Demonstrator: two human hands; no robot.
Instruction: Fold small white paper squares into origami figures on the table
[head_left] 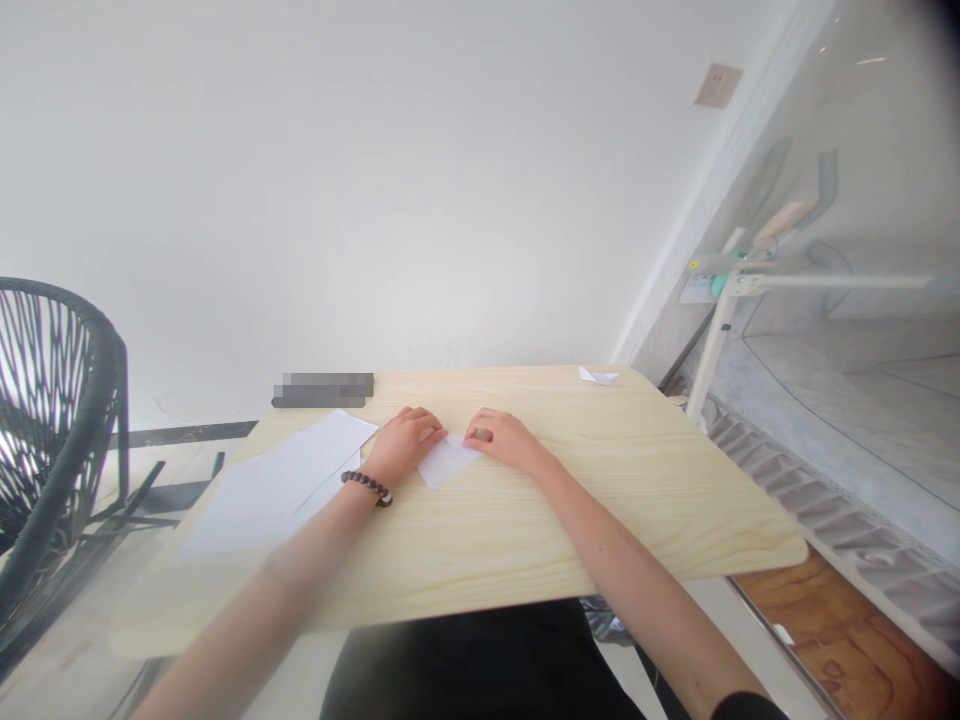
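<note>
Small paper sheet (445,464) on table (525,545): located near the middle of the wood-grain top, between both hands.
Sheet step: the far edge is judged to be under handling, possibly for a fold; no crease can be confirmed.
Next sheet move: level, steady control from both sides is judged to be required.
Forearms (630,560): extended forward, angled inward.
Left hand (405,442): palm down; far edge grasped at left by fingertips.
Right hand (510,440): arched; sheet pinched at right between thumb and forefinger.

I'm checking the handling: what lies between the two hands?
In the head view, a small white paper lies between the left hand and the right hand.
</note>
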